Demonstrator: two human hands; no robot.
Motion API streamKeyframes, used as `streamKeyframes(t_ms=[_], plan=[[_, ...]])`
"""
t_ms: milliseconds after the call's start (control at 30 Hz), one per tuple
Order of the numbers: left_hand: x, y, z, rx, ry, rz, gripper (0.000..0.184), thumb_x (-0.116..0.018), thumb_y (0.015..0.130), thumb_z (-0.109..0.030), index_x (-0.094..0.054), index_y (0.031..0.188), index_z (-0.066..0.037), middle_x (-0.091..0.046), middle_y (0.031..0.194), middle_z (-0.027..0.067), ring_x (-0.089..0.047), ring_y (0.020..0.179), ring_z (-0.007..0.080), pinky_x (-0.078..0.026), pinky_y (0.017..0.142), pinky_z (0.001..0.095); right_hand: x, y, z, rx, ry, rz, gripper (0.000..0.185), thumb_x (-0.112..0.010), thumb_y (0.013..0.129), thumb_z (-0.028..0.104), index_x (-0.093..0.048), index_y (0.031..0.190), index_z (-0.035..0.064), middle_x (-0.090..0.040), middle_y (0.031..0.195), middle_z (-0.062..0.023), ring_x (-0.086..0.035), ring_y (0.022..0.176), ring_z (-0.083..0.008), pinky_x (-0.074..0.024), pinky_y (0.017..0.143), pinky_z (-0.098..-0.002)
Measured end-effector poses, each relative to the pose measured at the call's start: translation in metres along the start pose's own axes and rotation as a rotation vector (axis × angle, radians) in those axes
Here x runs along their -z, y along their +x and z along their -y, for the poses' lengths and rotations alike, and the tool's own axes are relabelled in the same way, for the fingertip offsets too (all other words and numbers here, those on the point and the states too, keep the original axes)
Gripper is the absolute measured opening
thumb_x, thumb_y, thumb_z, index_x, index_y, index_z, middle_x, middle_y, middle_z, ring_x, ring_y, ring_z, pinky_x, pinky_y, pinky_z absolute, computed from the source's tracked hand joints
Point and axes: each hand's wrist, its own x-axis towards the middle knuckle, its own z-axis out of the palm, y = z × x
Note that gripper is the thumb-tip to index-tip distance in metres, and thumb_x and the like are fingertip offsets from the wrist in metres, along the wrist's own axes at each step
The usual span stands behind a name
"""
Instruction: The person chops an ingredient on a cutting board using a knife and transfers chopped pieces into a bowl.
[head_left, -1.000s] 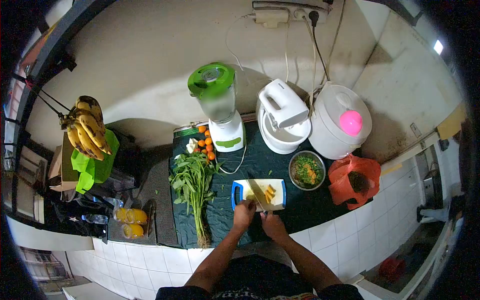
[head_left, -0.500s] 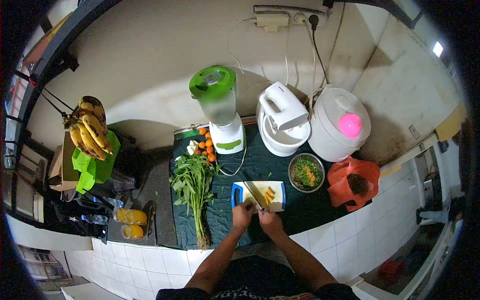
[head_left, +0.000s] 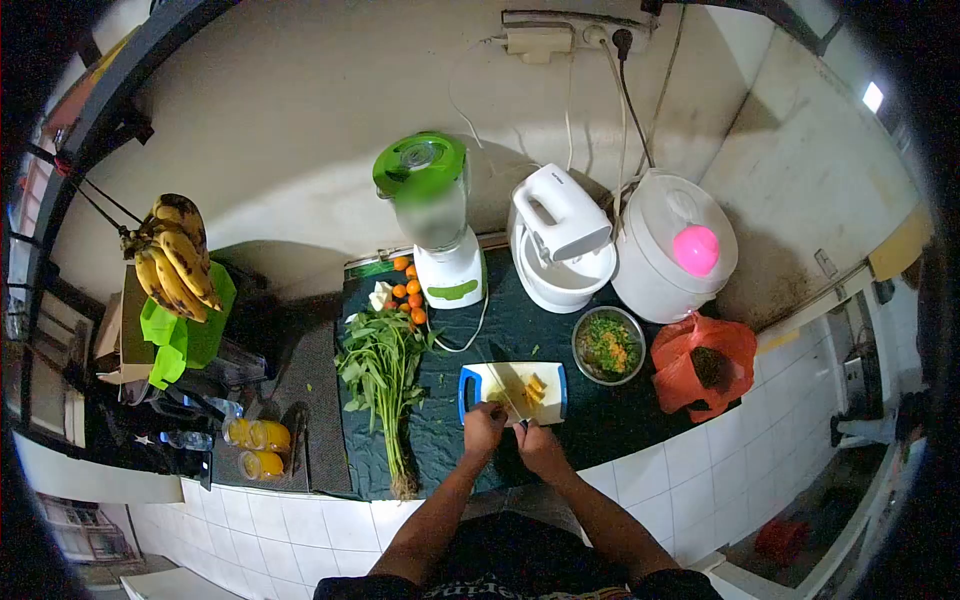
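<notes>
A white cutting board with blue ends (head_left: 482, 378) lies near the table's front edge. My right hand (head_left: 541, 448) is closed around a knife (head_left: 511, 396), its thin blade slanting up and left across the board. Close by on the left, my left hand (head_left: 484, 428) rests at the board's near edge with fingers drawn together beside the blade. Whatever is under those fingers is too small to make out. Yellow-orange cut pieces (head_left: 535, 391) lie to the right of the blade. A metal bowl of chopped greens and orange bits (head_left: 609, 345) stands right of the board.
Leafy greens (head_left: 382, 365) and small orange fruits (head_left: 414, 288) lie on the left. Behind stand a blender (head_left: 445, 265), a hand mixer on its bowl (head_left: 565, 225) and a white rice cooker (head_left: 665, 255). A red plastic bag (head_left: 735, 345) sits far right; bananas (head_left: 177, 262) hang left.
The knife blade has shifted slightly on the board and looks fainter. The cut pieces lie a little differently. Both hands stay in nearly the same place; the whole view has moved slightly.
</notes>
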Motion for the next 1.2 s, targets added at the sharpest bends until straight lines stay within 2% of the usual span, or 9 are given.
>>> streamKeyframes(t_ms=[67,167,233,667,733,833,1000,1067,1200], plan=[[-0.003,0.000,0.005,0.006,0.030,-0.008,0.017,-0.069,0.077,-0.011,-0.072,0.090,0.000,-0.067,0.083,0.0223,-0.067,0.075,0.0369,-0.054,0.069,0.0423,0.005,0.002,0.003,-0.055,0.044,0.051,0.037,-0.059,0.096,0.029,-0.056,0.078,-0.0021,-0.055,0.056,-0.0199,-0.057,0.049,-0.0386,-0.0463,0.046,-0.0468],[0.000,0.001,-0.001,0.021,-0.017,-0.002,0.015,-0.068,0.077,-0.010,-0.071,0.087,0.000,-0.067,0.083,0.0226,-0.066,0.076,0.0379,-0.053,0.068,0.0429,0.003,0.001,0.001,0.051,0.004,-0.004,0.036,-0.059,0.096,0.030,-0.056,0.079,-0.0018,-0.055,0.056,-0.0197,-0.057,0.049,-0.0382,-0.0466,0.046,-0.0465],[-0.001,0.001,0.000,0.013,-0.010,-0.008,0.015,-0.068,0.077,-0.011,-0.071,0.087,0.000,-0.067,0.083,0.0223,-0.066,0.076,0.0381,-0.053,0.068,0.0430,0.001,0.001,0.002,-0.032,0.010,0.026,0.036,-0.059,0.096,0.030,-0.056,0.080,-0.0024,-0.055,0.056,-0.0195,-0.058,0.049,-0.0385,-0.0477,0.046,-0.0465],[0.009,0.002,-0.019,0.059,0.074,0.048,0.019,-0.071,0.081,-0.016,-0.072,0.090,0.000,-0.068,0.085,0.0222,-0.068,0.078,0.0373,-0.053,0.068,0.0425,-0.007,0.006,-0.002,-0.061,-0.017,0.008,0.033,-0.062,0.094,0.030,-0.055,0.081,-0.0002,-0.053,0.057,-0.0169,-0.059,0.050,-0.0367,-0.0493,0.048,-0.0458],[0.006,0.003,-0.017,0.079,0.023,0.061,0.020,-0.071,0.081,-0.017,-0.072,0.091,-0.001,-0.068,0.085,0.0221,-0.068,0.078,0.0370,-0.054,0.068,0.0420,-0.012,0.009,-0.011,0.211,-0.189,-0.041,0.031,-0.065,0.091,0.029,-0.056,0.082,0.0009,-0.055,0.060,-0.0158,-0.058,0.050,-0.0335,-0.0483,0.047,-0.0433],[0.004,0.005,-0.017,0.104,0.140,0.104,0.021,-0.071,0.081,-0.019,-0.073,0.095,-0.003,-0.069,0.082,0.0213,-0.069,0.075,0.0351,-0.054,0.069,0.0409,-0.007,0.015,-0.010,0.280,-0.280,-0.177,0.027,-0.067,0.088,0.027,-0.058,0.084,0.0020,-0.056,0.062,-0.0153,-0.056,0.050,-0.0312,-0.0473,0.047,-0.0415],[0.004,0.004,-0.023,0.074,0.120,0.130,0.023,-0.071,0.080,-0.021,-0.073,0.094,-0.003,-0.070,0.083,0.0195,-0.070,0.072,0.0315,-0.054,0.066,0.0392,-0.007,0.017,-0.012,0.052,-0.121,0.012,0.026,-0.064,0.089,0.028,-0.058,0.086,0.0025,-0.060,0.066,-0.0152,-0.062,0.055,-0.0312,-0.0512,0.050,-0.0409],[0.002,0.003,-0.020,0.097,0.109,0.142,0.023,-0.071,0.080,-0.021,-0.073,0.094,-0.003,-0.070,0.083,0.0192,-0.070,0.073,0.0311,-0.054,0.067,0.0385,-0.001,0.018,-0.011,-0.036,-0.093,0.198,0.031,-0.059,0.093,0.031,-0.059,0.088,0.0011,-0.064,0.071,-0.0185,-0.067,0.064,-0.0330,-0.0545,0.055,-0.0424],[0.007,-0.001,-0.027,0.121,0.077,0.075,0.022,-0.073,0.079,-0.018,-0.073,0.093,-0.001,-0.071,0.084,0.0189,-0.071,0.074,0.0304,-0.055,0.068,0.0377,0.009,0.026,-0.008,-0.111,-0.014,0.255,0.038,-0.052,0.096,0.036,-0.060,0.091,-0.0009,-0.067,0.075,-0.0221,-0.069,0.071,-0.0369,-0.0562,0.060,-0.0458]])
